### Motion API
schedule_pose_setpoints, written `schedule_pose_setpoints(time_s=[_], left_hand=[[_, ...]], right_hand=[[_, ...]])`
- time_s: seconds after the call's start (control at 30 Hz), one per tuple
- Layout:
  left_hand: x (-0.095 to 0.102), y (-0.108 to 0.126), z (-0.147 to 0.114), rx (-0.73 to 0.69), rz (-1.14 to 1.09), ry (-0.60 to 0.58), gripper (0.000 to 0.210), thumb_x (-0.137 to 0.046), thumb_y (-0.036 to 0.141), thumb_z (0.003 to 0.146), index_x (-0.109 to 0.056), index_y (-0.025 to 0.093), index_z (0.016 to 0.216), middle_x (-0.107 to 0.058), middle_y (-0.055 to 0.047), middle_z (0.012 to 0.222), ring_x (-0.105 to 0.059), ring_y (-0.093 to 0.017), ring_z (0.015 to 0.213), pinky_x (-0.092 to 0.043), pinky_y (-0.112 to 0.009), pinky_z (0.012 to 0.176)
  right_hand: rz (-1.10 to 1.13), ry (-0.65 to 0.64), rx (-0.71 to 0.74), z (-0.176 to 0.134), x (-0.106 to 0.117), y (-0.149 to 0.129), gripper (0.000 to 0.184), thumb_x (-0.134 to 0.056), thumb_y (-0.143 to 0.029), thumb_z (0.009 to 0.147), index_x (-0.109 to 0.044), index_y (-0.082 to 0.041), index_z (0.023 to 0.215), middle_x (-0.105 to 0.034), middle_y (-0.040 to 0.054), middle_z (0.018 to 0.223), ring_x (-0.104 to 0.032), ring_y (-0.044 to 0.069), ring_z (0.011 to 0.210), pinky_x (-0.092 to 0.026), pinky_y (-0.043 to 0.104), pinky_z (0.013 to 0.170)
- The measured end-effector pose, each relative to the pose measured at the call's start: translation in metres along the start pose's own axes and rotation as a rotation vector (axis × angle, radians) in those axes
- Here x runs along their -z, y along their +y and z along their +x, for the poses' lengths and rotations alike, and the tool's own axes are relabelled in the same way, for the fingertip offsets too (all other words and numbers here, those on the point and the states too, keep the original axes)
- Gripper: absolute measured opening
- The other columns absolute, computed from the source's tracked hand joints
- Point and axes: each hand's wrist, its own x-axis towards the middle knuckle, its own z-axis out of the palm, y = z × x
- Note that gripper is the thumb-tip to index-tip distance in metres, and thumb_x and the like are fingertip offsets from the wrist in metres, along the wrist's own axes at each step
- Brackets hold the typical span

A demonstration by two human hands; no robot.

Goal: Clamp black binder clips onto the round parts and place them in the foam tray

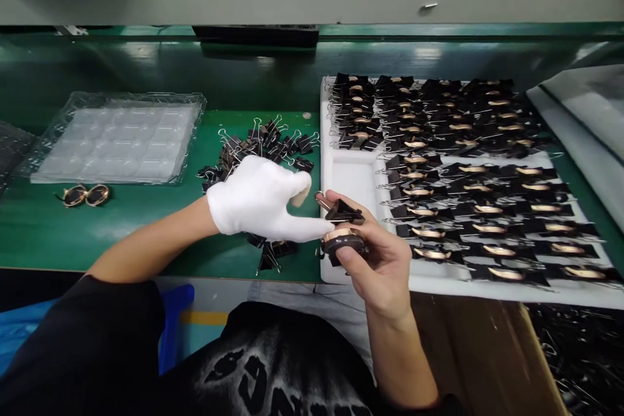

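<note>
My bare right hand [383,260] grips a round black part with a gold rim [345,244], its thumb on the dark face. A black binder clip [344,211] with wire handles sits at the part's far side, against the fingers. My left hand [263,201], in a white glove, reaches across from the left with fingers and thumb apart. One gloved digit extends to the gold rim and seems to touch it. Behind and beneath that hand lies a heap of black binder clips [263,136], partly hidden by the glove.
At right, a white foam tray [351,157] bears rows of clipped gold-rimmed parts [487,209]. Clear plastic trays [121,136] lie at left, with two joined gold-rimmed round pieces [86,195] before them. A shelf edge [312,6] crosses the back. Below right is a box of black items [580,357].
</note>
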Motion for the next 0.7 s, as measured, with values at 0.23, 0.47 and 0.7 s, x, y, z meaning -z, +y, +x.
schedule_pose_setpoints(time_s=[0.23,0.47,0.7], left_hand=[[-0.013,-0.005,0.002,-0.137,-0.265,0.025,0.055,-0.063,0.061,0.083,-0.036,0.022,0.055,-0.032,0.007,0.046,-0.026,-0.009,0.045,-0.024,-0.026,0.049],[-0.027,-0.001,-0.001,-0.199,-0.415,0.168,0.057,-0.070,0.049,0.079,-0.026,0.022,0.053,-0.024,0.009,0.046,-0.022,-0.007,0.046,-0.022,-0.026,0.048],[-0.007,-0.014,0.006,-0.135,-0.371,0.024,0.045,-0.056,0.040,0.087,-0.032,0.021,0.055,-0.026,0.008,0.047,-0.022,-0.006,0.046,-0.020,-0.025,0.046]], right_hand=[[0.049,-0.044,-0.019,-0.002,0.002,0.006,0.019,-0.075,-0.024,0.096,-0.084,-0.032,0.110,-0.071,0.0055,0.145,-0.065,0.030,0.139,-0.057,0.042,0.111],[0.111,-0.086,-0.087,-0.003,0.001,0.008,0.018,-0.075,-0.030,0.097,-0.083,-0.033,0.113,-0.072,0.0058,0.144,-0.060,0.033,0.144,-0.056,0.048,0.112],[-0.015,0.050,-0.182,-0.003,0.020,-0.002,0.014,-0.073,-0.033,0.099,-0.082,-0.031,0.109,-0.077,0.0076,0.130,-0.072,0.029,0.125,-0.064,0.041,0.092]])
